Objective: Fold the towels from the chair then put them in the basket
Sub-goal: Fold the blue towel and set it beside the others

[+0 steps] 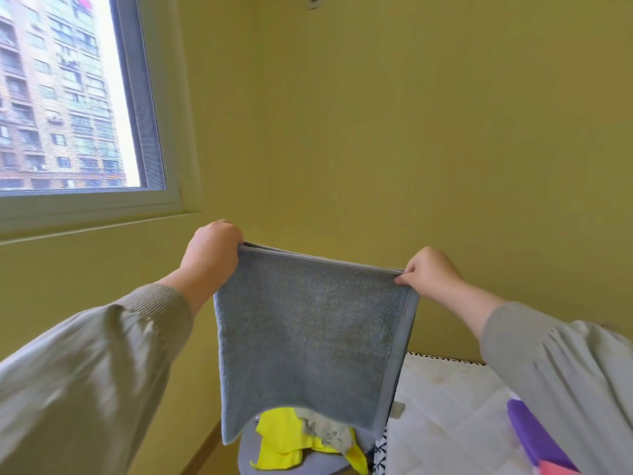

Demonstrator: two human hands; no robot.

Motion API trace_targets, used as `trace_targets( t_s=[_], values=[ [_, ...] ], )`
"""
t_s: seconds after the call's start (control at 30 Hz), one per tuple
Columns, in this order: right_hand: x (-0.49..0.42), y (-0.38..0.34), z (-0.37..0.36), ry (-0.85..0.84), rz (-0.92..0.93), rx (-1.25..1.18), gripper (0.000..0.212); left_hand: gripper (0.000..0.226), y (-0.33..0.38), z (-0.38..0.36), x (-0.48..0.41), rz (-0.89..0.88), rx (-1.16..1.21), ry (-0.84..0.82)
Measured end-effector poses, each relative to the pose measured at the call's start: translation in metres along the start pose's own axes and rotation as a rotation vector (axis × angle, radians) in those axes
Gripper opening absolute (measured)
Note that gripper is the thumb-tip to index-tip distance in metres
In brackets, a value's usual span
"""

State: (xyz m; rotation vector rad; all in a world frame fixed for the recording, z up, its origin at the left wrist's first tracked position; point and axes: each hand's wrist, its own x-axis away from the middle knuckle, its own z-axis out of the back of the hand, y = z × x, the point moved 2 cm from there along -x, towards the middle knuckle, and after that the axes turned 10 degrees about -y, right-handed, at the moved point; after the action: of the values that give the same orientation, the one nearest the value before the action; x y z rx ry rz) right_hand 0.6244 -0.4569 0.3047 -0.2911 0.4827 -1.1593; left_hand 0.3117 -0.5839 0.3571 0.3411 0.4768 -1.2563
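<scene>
Grey towel (pixel 308 337) is held up at centre frame, hanging vertically, doubled over: two layers are visible along the top edge. A smooth hem band runs down its right side. The bottom edge is uneven, with the lower-left corner hanging lowest.

Left hand (pixel 212 255), left of centre, is closed in a fist on the towel's top-left corner; the fingers are wrapped over the edge. Right hand (pixel 428 272), right of centre, is pinching the top-right corner between thumb and fingertips, the other fingers curled in. The top edge is pulled taut between the two hands and slopes slightly down to the right. Both arms are in grey sleeves (pixel 85 371), stretched forward.

Below the towel, at bottom centre, a grey chair (pixel 308 464) is partly seen, mostly hidden behind the towel. A yellow towel (pixel 277 443) is lying on it, crumpled, and a pale patterned cloth (pixel 325 433) is lying over the yellow one. How many pieces are in the pile cannot be told.

At lower right a white quilted mattress (pixel 445 406) is seen just beside the chair. A purple and pink item (pixel 534 437) is lying on it near the bottom right edge, partly covered by the right sleeve; what it is cannot be told.

A window (pixel 68 97) fills the upper left, with an apartment block outside. A yellow wall (pixel 411 132) takes up the rest of the background.
</scene>
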Motion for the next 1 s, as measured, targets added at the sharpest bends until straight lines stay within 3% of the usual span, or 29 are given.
trace_targets(
  t_s=[0.27,0.4,0.53,0.67,0.73,0.8,1.0],
  values=[
    [0.001,-0.009,0.006,0.066,-0.023,-0.024,0.029,0.028,-0.013,0.001,0.003,0.07,0.014,0.057],
    [0.005,-0.015,0.005,0.02,-0.001,0.091,0.035,0.027,-0.017,-0.006,0.006,0.091,-0.009,-0.016],
    [0.006,-0.016,0.005,-0.03,0.037,0.169,0.022,0.026,-0.023,-0.012,0.012,0.056,-0.076,-0.11],
    [0.006,-0.012,0.005,0.004,0.025,0.28,0.033,0.024,-0.025,-0.017,0.016,0.017,-0.123,-0.172],
    [0.005,-0.011,0.006,0.052,0.004,0.316,0.013,0.023,-0.027,-0.02,0.017,0.013,-0.13,-0.19],
    [0.003,-0.01,0.007,0.05,-0.016,0.293,0.003,0.022,-0.028,-0.023,0.018,0.027,-0.12,-0.19],
    [-0.001,-0.001,0.009,-0.018,-0.009,0.153,0.011,0.018,-0.033,-0.026,0.019,0.011,-0.081,-0.194]
  ],
)
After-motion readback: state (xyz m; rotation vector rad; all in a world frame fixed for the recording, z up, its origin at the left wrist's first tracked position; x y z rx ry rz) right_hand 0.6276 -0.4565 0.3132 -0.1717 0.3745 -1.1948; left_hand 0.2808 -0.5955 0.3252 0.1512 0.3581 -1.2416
